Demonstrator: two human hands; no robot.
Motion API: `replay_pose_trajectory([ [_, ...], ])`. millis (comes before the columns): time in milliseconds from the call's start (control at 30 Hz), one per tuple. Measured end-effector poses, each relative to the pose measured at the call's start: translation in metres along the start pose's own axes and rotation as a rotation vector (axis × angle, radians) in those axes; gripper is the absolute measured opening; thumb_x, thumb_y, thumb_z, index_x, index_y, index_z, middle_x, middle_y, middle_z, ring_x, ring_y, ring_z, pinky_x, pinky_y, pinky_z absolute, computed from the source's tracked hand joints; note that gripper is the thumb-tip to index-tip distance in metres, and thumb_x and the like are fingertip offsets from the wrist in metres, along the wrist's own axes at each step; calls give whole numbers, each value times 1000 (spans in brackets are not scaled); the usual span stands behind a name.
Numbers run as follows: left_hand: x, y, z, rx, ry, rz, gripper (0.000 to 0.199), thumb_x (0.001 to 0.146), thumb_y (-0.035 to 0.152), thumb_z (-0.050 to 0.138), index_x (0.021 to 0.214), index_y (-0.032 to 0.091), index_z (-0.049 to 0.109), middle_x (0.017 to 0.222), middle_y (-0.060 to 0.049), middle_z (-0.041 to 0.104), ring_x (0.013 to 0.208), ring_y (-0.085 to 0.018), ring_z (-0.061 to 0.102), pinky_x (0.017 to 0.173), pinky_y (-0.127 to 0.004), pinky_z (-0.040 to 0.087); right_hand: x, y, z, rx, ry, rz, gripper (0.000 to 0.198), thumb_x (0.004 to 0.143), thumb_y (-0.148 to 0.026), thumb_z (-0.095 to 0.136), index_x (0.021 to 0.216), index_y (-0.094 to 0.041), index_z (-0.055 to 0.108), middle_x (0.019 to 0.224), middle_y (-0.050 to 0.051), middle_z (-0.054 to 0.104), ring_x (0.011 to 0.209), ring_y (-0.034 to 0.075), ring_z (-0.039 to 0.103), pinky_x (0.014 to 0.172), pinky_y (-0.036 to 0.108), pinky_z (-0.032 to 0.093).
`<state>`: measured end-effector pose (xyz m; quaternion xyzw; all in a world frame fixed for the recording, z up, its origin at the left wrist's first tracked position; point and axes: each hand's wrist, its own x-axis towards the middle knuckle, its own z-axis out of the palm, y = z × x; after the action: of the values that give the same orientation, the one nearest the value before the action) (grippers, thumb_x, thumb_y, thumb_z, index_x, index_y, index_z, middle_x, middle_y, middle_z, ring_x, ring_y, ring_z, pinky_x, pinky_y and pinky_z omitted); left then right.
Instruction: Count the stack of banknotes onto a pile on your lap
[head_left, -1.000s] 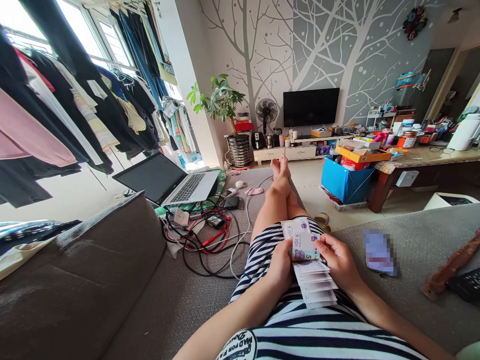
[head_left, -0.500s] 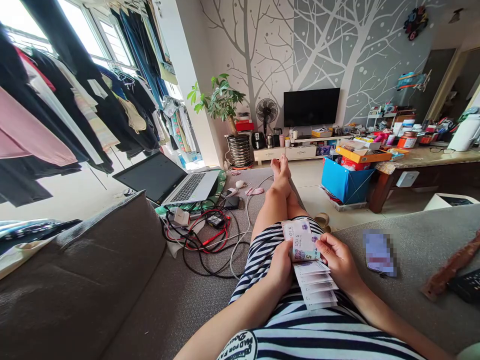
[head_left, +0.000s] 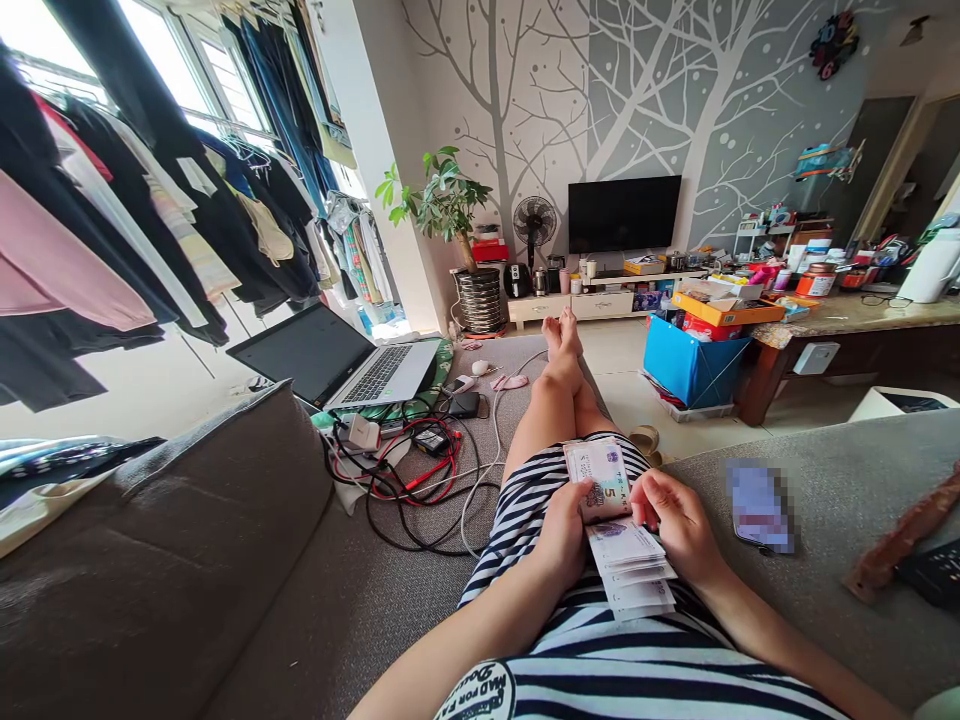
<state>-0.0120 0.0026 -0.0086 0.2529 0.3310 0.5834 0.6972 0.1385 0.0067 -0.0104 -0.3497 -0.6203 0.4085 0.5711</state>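
Observation:
My left hand (head_left: 564,530) is closed on a small stack of banknotes (head_left: 600,475), its thumb lying over their left edge. The top note shows a large 5. Below this stack, a fanned row of pale purple banknotes (head_left: 630,570) lies overlapped on striped fabric (head_left: 517,500) over my lap. At the stack's right edge is my right hand (head_left: 679,525), fingers curled inward, with no note visible in it. A phone (head_left: 761,505), its screen blurred out, rests on the sofa to the right.
On the sofa to the left are an open laptop (head_left: 352,370), tangled cables (head_left: 420,470) and a white adapter (head_left: 364,433). A blue storage box (head_left: 694,360) stands on the floor beside a cluttered table (head_left: 847,320). Farther off are a TV (head_left: 624,215) and a potted plant (head_left: 450,200).
The note that my right fingers pinched at the stack's right side is no longer in them. The large 5 on the top note now shows fully. My left hand has stayed in place.

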Motion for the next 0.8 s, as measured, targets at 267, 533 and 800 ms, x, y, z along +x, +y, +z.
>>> replay_pose_trajectory([
  [267, 0, 0, -1, 31, 25, 11, 34, 61, 29, 82, 92, 13, 79, 94, -13, 83, 91, -31, 78, 91, -44, 60, 10, 12, 0, -89, 84, 111, 66, 78, -85, 69, 61, -23, 54, 56, -3, 48, 54, 15, 44, 52, 29, 36],
  [533, 3, -5, -4, 49, 23, 39, 36, 58, 29, 85, 90, 13, 79, 86, -11, 82, 86, -29, 77, 91, -42, 59, 10, 20, -2, -191, 111, 120, 73, 71, -93, 67, 59, -23, 51, 56, -4, 42, 56, 15, 39, 54, 29, 31],
  [800, 6, -7, -7, 13, -21, 42, 39, 69, 40, 85, 95, 12, 80, 97, -14, 83, 93, -31, 77, 93, -43, 60, 9, 15, -2, -157, 106, 96, 69, 76, -88, 68, 61, -24, 51, 56, -3, 44, 55, 15, 39, 54, 29, 31],
])
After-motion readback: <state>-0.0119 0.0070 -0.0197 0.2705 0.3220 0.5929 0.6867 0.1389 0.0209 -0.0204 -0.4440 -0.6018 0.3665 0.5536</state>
